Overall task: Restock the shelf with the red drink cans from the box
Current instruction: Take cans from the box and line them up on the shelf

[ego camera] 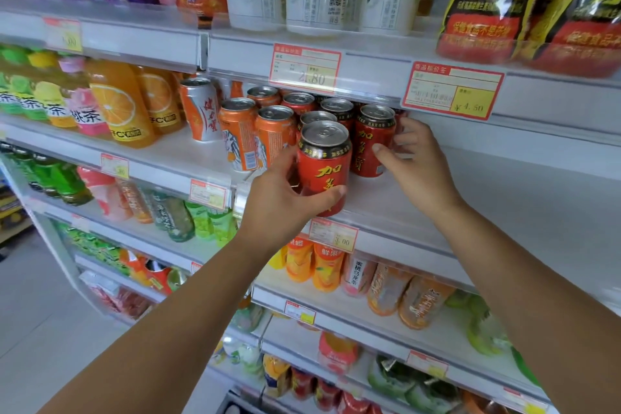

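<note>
left hand (285, 207): we are gripping front can (324, 163) at shelf (403, 208) edge | right hand (415, 160): clasping next can (371, 141)

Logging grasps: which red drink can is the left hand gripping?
The frontmost red metal drink can, at the front edge of the white shelf; the left hand wraps it. The right hand holds the red can behind, to its right.
</note>
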Tool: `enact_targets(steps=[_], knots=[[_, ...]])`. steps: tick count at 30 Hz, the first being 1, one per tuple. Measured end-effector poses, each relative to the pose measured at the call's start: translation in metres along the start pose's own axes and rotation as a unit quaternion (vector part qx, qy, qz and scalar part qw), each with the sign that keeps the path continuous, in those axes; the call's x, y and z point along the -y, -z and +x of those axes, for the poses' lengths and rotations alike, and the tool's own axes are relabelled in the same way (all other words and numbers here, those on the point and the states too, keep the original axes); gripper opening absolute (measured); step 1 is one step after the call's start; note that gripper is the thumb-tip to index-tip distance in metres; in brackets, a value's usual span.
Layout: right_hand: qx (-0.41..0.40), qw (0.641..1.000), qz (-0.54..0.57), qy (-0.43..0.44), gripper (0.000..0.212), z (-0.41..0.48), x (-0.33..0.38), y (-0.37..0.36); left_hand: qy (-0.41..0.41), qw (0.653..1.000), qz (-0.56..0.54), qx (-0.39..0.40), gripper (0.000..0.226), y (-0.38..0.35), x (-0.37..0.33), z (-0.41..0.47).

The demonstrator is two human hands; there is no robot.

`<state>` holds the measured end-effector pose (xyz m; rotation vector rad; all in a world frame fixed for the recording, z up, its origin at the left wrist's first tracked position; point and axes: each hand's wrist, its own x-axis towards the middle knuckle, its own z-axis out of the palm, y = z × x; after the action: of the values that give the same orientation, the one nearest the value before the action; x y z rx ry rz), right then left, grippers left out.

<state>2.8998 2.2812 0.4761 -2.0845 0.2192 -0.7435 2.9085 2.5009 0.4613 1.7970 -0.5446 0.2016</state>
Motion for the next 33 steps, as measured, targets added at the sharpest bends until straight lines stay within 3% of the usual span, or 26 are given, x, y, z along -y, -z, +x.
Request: enact_targets(steps=[4, 6, 13, 16, 20, 26, 33], knots=[[0.184, 0.975, 0.125, 0.024, 0.060, -0.032, 0.024, 0.011, -0.024, 0.999, 0.020, 0.021, 0.060, -0.018, -0.002, 0.009], [0.217, 0.967, 0.132, 0.022, 0.066, -0.032, 0.027, 0.014, -0.033, 0.998, 0.032, 0.036, 0.063, -0.028, -0.004, 0.014], [0.109, 0.989, 0.098, 0.019, 0.058, -0.027, 0.017, 0.017, -0.053, 0.993, 0.066, 0.087, 0.077, -0.036, 0.009, 0.017], [0.076, 0.995, 0.062, 0.015, 0.069, -0.025, 0.009, 0.004, -0.062, 0.982, 0.173, 0.047, 0.065, -0.018, 0.028, 0.006], [0.034, 0.999, 0.013, 0.019, 0.069, -0.021, 0.005, -0.011, -0.144, 0.946, 0.290, -0.013, 0.051, -0.001, 0.049, 0.001], [-0.033, 0.999, -0.005, 0.025, 0.066, -0.015, -0.003, -0.029, -0.177, 0.948, 0.264, -0.031, 0.042, -0.002, 0.067, -0.002], [-0.045, 0.999, -0.022, 0.010, 0.070, -0.031, 0.006, -0.024, -0.204, 0.951, 0.226, -0.057, 0.037, 0.005, 0.073, -0.007]])
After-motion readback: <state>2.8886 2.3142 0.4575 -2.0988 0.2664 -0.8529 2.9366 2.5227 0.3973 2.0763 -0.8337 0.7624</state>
